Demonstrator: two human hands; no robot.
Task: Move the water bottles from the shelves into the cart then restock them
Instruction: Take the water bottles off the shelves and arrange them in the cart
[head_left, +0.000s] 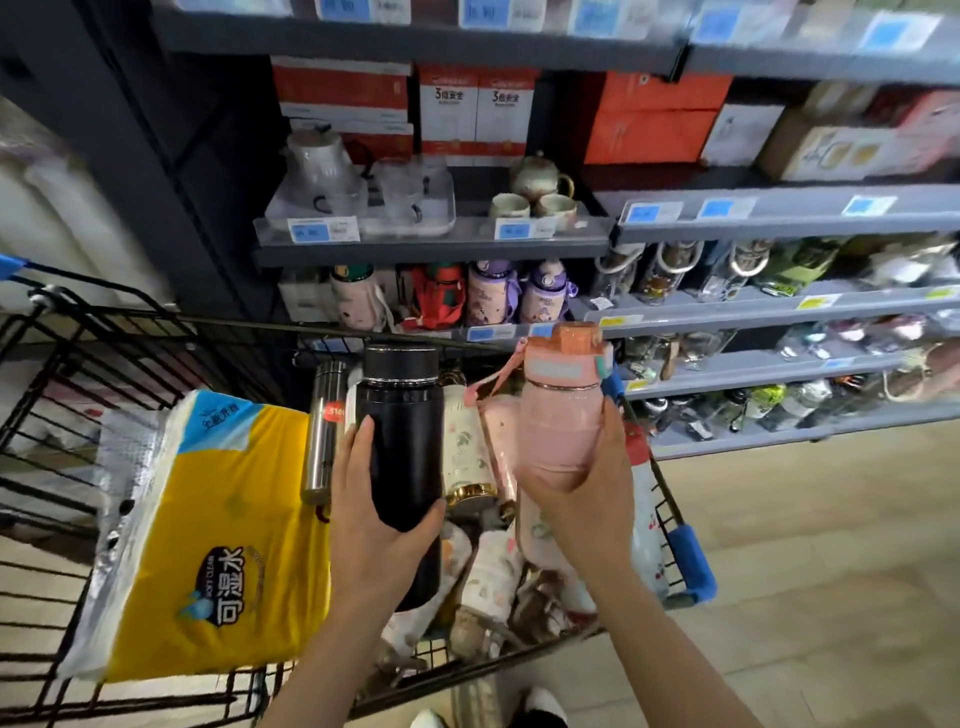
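Head view: both hands are up over the cart (72, 395), each wrapped round a bottle. The left hand (371, 525) grips a black flask (402, 441) from below and behind, thumb on one side and fingers curled round the other; the right hand (587, 499) holds a pink bottle (563, 410) by its lower half, its orange lid toward the shelves (779, 306). Both are upright, above a heap of other bottles in the cart's right part, beside a steel flask (324, 426) and a yellow tissue pack (208, 525). Whether these two are going in or coming out I cannot tell. The main risk, as I judge it, is grip: the black flask looks smooth and is held low, so it could tip or slide through the palm and drop on the heap below. The pink bottle's strap (493, 382) hangs loose (it trails toward the bottles underneath) and could snag one as the hand moves. With both hands full, neither can steady a toppling bottle, and the shelf rows nearby look tightly packed, so a careless placement could knock neighbours over.
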